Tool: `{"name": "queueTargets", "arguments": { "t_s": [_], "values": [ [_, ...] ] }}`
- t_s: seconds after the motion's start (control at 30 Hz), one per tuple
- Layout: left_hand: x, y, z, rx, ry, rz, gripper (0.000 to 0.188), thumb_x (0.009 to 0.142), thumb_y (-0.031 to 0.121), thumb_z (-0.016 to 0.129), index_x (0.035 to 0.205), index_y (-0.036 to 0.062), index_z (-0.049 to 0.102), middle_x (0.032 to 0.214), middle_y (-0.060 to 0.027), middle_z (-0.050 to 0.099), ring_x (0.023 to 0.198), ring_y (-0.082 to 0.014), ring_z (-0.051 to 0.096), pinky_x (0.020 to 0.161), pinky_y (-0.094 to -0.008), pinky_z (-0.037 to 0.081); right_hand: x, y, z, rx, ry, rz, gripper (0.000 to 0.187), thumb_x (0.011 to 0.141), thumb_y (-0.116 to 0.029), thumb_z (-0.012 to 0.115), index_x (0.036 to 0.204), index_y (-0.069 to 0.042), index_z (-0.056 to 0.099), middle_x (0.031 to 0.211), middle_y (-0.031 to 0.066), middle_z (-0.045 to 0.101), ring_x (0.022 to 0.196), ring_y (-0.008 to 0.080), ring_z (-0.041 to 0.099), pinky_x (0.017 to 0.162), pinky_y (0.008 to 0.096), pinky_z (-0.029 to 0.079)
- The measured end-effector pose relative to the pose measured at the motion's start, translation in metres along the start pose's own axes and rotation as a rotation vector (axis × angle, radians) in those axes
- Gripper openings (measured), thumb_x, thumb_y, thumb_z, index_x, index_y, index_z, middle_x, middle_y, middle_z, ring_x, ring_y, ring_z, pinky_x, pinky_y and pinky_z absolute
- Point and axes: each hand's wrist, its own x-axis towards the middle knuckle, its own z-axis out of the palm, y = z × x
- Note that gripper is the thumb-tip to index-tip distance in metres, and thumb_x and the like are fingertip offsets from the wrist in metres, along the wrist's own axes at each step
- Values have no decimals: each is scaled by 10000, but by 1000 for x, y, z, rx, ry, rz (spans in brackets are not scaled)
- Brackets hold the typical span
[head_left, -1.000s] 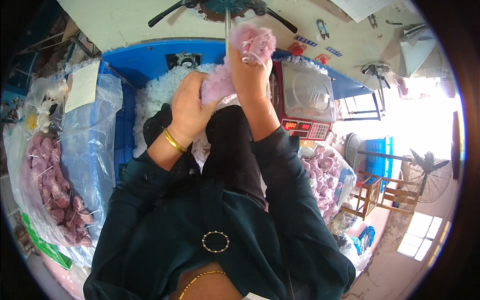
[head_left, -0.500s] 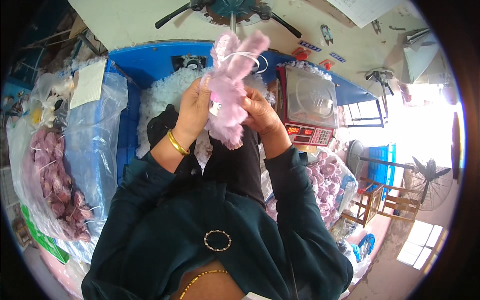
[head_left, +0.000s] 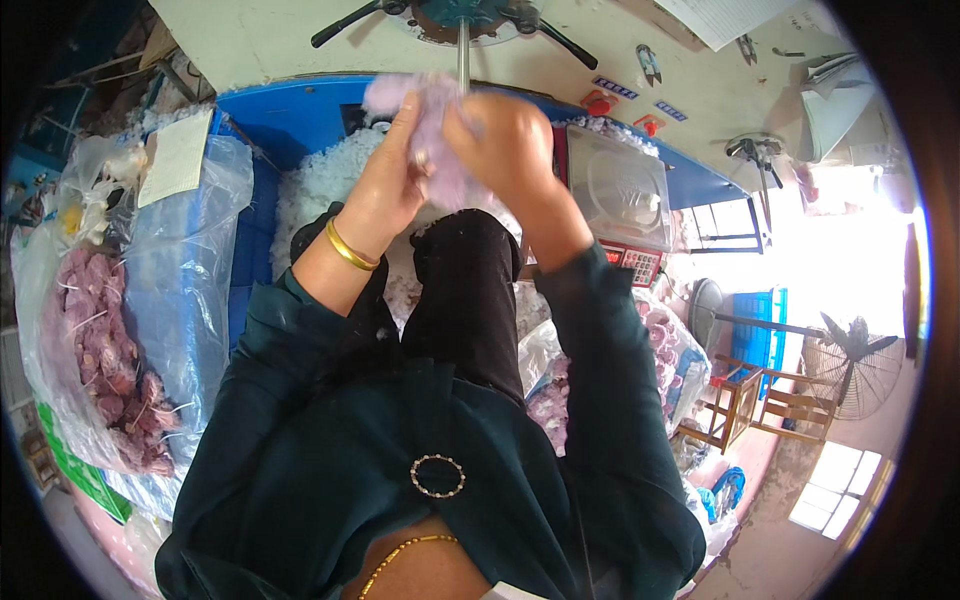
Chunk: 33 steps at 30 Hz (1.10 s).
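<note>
Left hand (head_left: pixel 383 185) curled around fuzzy mauve plush toy (head_left: pixel 433 128); right hand (head_left: pixel 508 145) blurred against it, fingers bent, hold unclear; steady, gentle left support should limit twisting

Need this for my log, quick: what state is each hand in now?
Left hand: closed on the fuzzy pink plush.
Right hand: blurred, against the same plush; whether it grips cannot be told.

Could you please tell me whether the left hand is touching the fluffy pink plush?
Touching: the head view shows the left hand holding the fluffy pink plush, its fingers against the fur without a gap.
</note>
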Motion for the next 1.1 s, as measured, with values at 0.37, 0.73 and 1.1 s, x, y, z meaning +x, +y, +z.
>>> {"name": "queueTargets", "arguments": {
  "t_s": [0.37,0.73,1.1],
  "values": [
    [-30,-7,16,1448,123,597,374,728,177,724,950,-40,515,787,-179,571,725,-331,602,627,-388,486,24,23,27,27,23,168,277,687,-255,633,579,-30,514,595,189,512,554,398,497,486,427,408],
    [-16,9,-15,167,-139,30,182,904,208,600,906,27,585,820,-27,611,827,-133,622,832,-318,512,31,8,12,226,-195,404,275,692,-323,623,615,-60,605,623,162,581,604,356,577,538,425,455],
    [-9,-46,3,696,159,444,299,827,241,697,810,-19,551,710,-114,576,699,-249,602,650,-367,484,42,7,28,-50,-164,452,277,706,-327,602,648,-58,627,683,165,618,663,381,596,583,451,475]
  ]
}}
